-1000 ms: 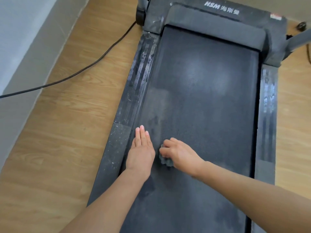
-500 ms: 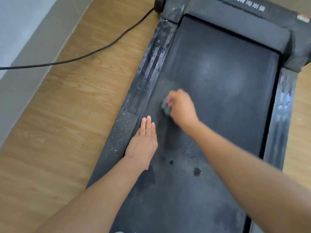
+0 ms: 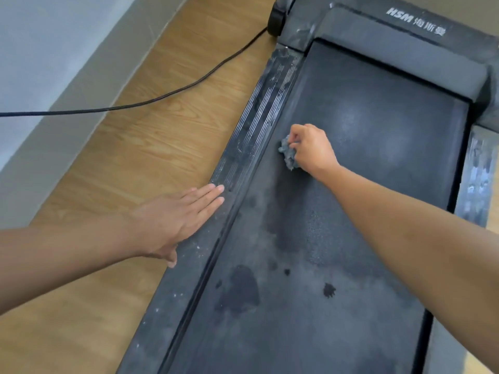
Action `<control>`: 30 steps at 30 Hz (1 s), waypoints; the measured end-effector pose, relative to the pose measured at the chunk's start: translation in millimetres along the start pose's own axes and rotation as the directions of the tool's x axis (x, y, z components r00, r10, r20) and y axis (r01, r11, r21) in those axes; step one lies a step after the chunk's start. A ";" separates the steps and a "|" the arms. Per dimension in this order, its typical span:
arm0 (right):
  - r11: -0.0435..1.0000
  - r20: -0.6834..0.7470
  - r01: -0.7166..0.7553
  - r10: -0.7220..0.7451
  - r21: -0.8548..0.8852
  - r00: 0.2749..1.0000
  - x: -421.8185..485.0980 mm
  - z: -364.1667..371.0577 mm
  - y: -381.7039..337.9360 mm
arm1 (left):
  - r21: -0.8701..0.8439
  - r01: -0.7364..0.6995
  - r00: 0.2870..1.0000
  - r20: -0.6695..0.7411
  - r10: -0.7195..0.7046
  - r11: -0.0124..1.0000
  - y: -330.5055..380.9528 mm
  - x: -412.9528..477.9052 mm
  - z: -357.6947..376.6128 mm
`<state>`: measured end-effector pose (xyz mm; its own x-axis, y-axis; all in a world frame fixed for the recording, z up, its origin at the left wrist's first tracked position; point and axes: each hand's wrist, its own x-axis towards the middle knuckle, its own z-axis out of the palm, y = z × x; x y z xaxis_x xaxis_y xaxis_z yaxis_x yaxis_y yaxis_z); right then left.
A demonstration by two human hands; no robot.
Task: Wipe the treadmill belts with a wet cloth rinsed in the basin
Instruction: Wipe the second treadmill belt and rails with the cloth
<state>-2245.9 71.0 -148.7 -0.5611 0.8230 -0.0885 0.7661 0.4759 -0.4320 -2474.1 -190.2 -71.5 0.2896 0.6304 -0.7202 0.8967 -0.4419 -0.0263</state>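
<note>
A crumpled grey wet cloth (image 3: 287,155) is pinched by curled fingers of the right hand (image 3: 314,148) on the black textured treadmill belt (image 3: 378,147); left hand (image 3: 172,220) is held flat, fingers together. Overlapping strokes advised fwd of fingertips.

Bare hands and bare forearms are filling the lower part of the head view.

The left hand (image 3: 172,217) and the right hand (image 3: 313,149) are both showing uncovered. The left forearm (image 3: 67,260) and the right forearm (image 3: 418,228) are running bare to the frame's edges, so any sleeve is lying out of sight. Faint tendon lines are standing out across the back of the left hand, and its fingernails (image 3: 221,188) are showing short, rounded and palely shiny. The right forearm is looking smooth and slightly blurred close to the camera.
</note>
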 end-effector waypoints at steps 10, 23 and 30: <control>0.968 0.345 0.231 -0.250 0.094 0.905 -186.3 54.8 -63.8 | -0.287 0.205 0.978 0.036 -0.203 0.936 51.6 20.9 28.0; 0.968 -0.017 -0.237 0.240 0.084 0.971 39.0 3.2 -20.4 | -0.266 0.220 0.975 0.020 -0.223 0.939 59.0 17.7 18.1; 0.959 0.196 0.253 -0.274 0.125 0.941 -159.8 56.5 -78.3 | -0.306 0.202 0.979 0.049 -0.197 0.930 59.5 19.5 8.9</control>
<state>-2233.9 -115.4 -151.5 -0.7998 0.5835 -0.1410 0.5535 0.6260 -0.5494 -2418.1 -209.9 -93.3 0.0911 0.6733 -0.7338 0.9952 -0.0887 0.0421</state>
